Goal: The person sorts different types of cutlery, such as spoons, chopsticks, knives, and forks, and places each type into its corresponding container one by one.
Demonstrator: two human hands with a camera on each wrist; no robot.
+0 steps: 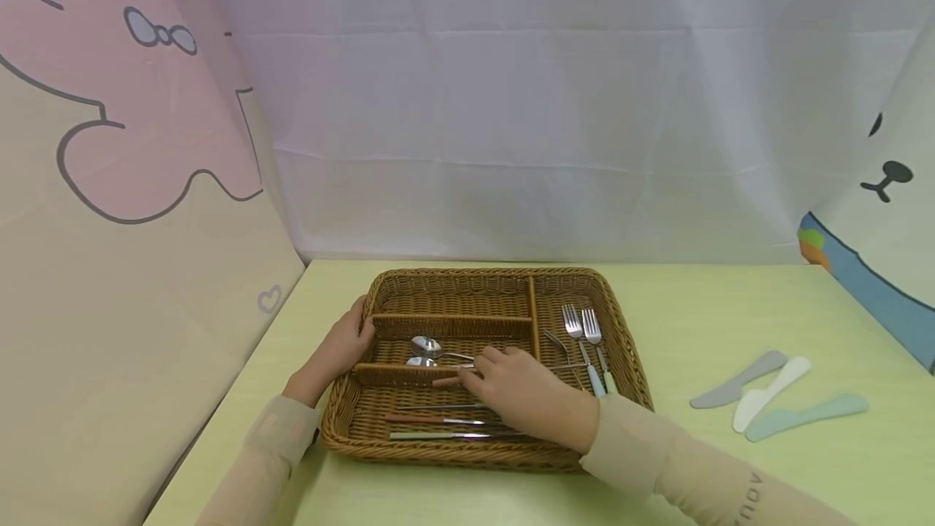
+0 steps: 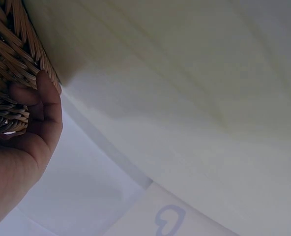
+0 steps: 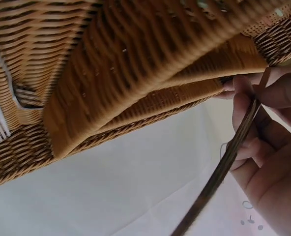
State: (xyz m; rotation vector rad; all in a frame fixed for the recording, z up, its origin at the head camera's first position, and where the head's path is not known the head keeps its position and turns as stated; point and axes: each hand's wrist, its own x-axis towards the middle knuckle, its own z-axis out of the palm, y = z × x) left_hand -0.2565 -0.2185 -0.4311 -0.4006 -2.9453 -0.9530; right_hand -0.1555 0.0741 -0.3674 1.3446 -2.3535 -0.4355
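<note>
My left hand (image 1: 339, 347) grips the left rim of a brown wicker cutlery basket (image 1: 453, 453), fingers curled over its edge in the left wrist view. Over the middle of the basket, my right hand (image 1: 533, 396) pinches a slim table knife by its brown handle (image 1: 446, 382). The right wrist view shows the knife's long metal part (image 3: 204, 196) pointing away from the fingers. Below this hand, in the front compartment, lie several knives, one red-brown-handled (image 1: 416, 419) and one pale-green-handled (image 1: 424, 435). The hand hides part of them.
Two spoons (image 1: 426, 346) lie in the middle compartment. Several forks (image 1: 572, 321) are in the right compartment. On the yellow-green table (image 1: 730, 299), to the right, lie a grey spreader (image 1: 738, 384), a white one (image 1: 770, 396) and a mint one (image 1: 807, 416). Cloth walls enclose the table.
</note>
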